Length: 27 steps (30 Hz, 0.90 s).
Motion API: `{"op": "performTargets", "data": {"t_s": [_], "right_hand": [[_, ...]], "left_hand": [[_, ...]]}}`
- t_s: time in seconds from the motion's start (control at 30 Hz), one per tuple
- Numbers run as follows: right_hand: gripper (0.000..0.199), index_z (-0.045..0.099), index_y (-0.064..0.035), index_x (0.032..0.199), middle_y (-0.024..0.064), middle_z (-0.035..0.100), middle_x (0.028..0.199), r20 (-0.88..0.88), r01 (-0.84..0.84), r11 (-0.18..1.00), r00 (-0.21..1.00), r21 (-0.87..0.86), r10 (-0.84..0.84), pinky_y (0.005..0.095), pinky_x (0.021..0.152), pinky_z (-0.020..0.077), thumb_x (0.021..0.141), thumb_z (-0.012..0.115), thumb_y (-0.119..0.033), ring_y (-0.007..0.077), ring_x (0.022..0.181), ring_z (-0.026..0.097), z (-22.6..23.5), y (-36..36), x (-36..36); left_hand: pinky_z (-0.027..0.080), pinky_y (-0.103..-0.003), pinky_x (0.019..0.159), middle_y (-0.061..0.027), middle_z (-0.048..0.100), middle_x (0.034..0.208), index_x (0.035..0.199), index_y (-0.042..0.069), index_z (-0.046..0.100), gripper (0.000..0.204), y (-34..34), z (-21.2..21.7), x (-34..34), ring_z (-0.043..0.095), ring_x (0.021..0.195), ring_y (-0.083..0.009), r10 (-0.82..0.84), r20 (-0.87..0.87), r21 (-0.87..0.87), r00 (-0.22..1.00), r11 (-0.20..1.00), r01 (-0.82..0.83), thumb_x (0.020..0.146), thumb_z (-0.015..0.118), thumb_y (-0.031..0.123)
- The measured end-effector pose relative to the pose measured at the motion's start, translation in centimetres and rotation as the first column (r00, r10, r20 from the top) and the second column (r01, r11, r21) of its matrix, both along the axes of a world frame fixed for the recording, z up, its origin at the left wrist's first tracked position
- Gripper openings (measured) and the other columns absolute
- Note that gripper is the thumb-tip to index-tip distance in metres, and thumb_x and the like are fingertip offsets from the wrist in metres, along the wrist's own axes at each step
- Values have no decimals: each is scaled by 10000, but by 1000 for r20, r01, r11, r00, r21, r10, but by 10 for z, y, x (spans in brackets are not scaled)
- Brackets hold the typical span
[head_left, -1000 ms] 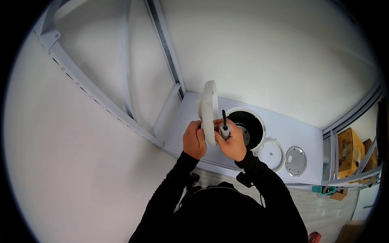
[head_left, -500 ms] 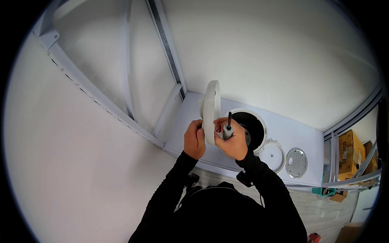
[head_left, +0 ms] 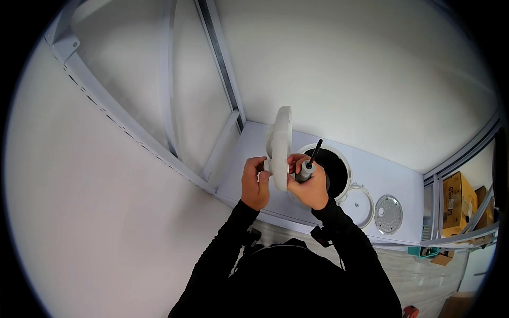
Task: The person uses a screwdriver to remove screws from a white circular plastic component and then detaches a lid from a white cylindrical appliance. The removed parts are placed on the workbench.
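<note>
Above the table I hold a round white plastic cover (head_left: 283,143) on edge, its rim upright. At its lower left side, my left hand (head_left: 255,184) is closed on a small white part sticking out of the cover. My right hand (head_left: 312,184) is closed round a screwdriver (head_left: 307,168) with a grey handle, its dark shaft pointing up and away. The fingertips of that hand also touch the cover's right face. Behind the right hand stands a round white tub (head_left: 347,164) with a dark inside, partly hidden by the hand.
A white ring (head_left: 370,203) with small pieces inside it lies right of the tub. Beside it is a perforated grey metal disc (head_left: 388,214). Metal frame posts (head_left: 222,63) rise at the table's back left. Cardboard boxes (head_left: 459,204) and a teal bin (head_left: 422,251) are at the right.
The cover has shifted slightly right and turned a little. My left fingers now grip the small white part. The screwdriver has tilted, its tip swinging to the right.
</note>
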State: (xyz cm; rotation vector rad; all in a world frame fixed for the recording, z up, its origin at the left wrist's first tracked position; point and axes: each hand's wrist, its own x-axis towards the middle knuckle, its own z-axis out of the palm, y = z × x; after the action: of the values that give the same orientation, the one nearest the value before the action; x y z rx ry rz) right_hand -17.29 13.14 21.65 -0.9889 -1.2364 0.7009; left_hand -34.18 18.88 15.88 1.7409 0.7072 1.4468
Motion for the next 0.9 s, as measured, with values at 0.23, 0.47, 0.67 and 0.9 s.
{"op": "performTargets", "data": {"t_s": [0.23, 0.47, 0.67, 0.9], "right_hand": [[284, 508, -61, 829, 99, 668, 1032, 182, 98, 994, 978, 46, -105, 311, 788, 524, 703, 754, 2, 169, 880, 639, 7, -4, 6], [281, 497, -62, 872, 124, 660, 1104, 60, 111, 992, 992, 52, -114, 323, 838, 513, 749, 736, 18, 174, 934, 635, -1, -6, 19], [252, 445, -57, 905, 178, 613, 1197, -26, 118, 993, 993, 19, -117, 305, 644, 558, 851, 682, 11, 163, 772, 641, -10, -13, 32], [279, 451, -67, 904, 177, 646, 1184, -237, 128, 992, 964, 18, -120, 311, 757, 542, 856, 720, -9, 162, 922, 629, 6, -35, 11]], "left_hand": [[504, -327, 884, -129, 647, 1107, 1302, -47, 528, 442, -6, 13, 3, 622, 1002, -187, 4, 30, -39, 1000, 999, -3, 1100, 482, 344], [504, -337, 926, -145, 645, 1174, 1314, -31, 517, 507, -3, 7, -12, 642, 988, -185, 45, 98, -81, 994, 996, -37, 1112, 434, 426], [560, -374, 895, -178, 641, 1207, 1299, -28, 514, 424, -6, 34, -27, 682, 936, -207, -46, 357, -243, 933, 960, 140, 1107, 457, 345], [549, -439, 902, -188, 547, 1339, 1324, 11, 501, 313, -8, 65, -44, 662, 955, -241, -166, 378, -266, 911, 923, 278, 1067, 491, 189]]}}
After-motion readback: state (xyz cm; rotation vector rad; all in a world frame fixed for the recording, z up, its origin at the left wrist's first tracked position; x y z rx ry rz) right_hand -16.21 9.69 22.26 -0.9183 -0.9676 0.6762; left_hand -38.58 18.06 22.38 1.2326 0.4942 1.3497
